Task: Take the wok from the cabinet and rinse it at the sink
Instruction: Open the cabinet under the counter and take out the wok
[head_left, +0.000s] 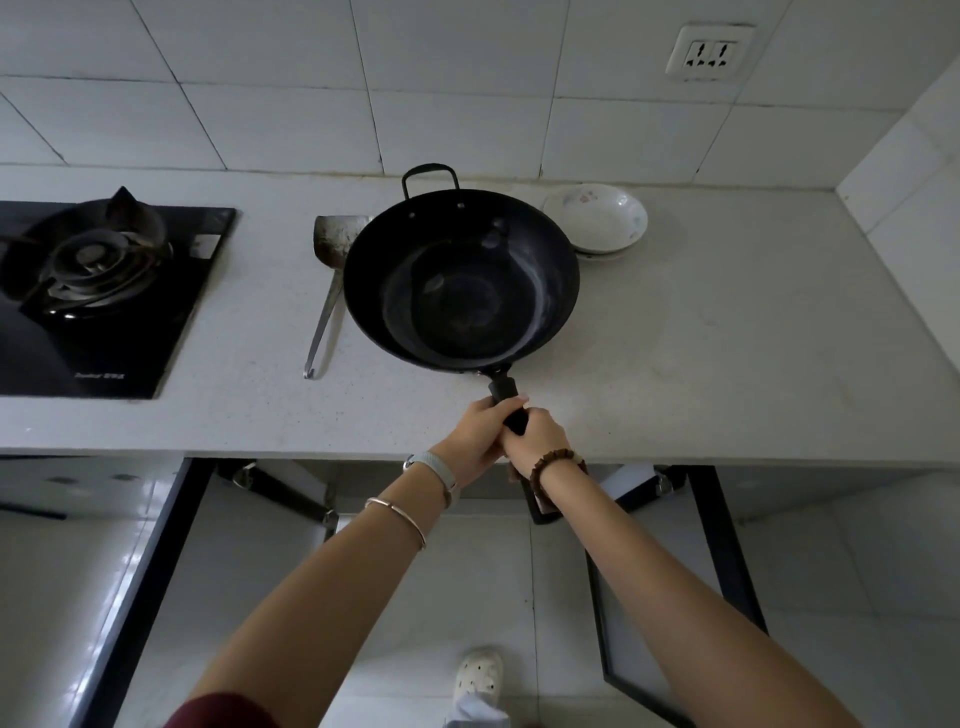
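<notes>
A black wok (461, 280) with a loop handle at its far side is over the white countertop (701, 364), in the middle of the view. Its long dark handle points toward me. My left hand (480, 431) and my right hand (535, 436) both grip that handle, side by side, near the counter's front edge. The wok looks empty, with pale streaks on its inner wall. Below the counter the cabinet (467, 545) stands with both doors swung open. No sink is in view.
A metal spatula (330, 280) lies left of the wok. White bowls (597, 221) are stacked behind it to the right. A gas hob (93, 291) fills the counter's left. Open cabinet doors (675, 597) flank my legs. A wall socket (709, 51) is mounted on the tiles above.
</notes>
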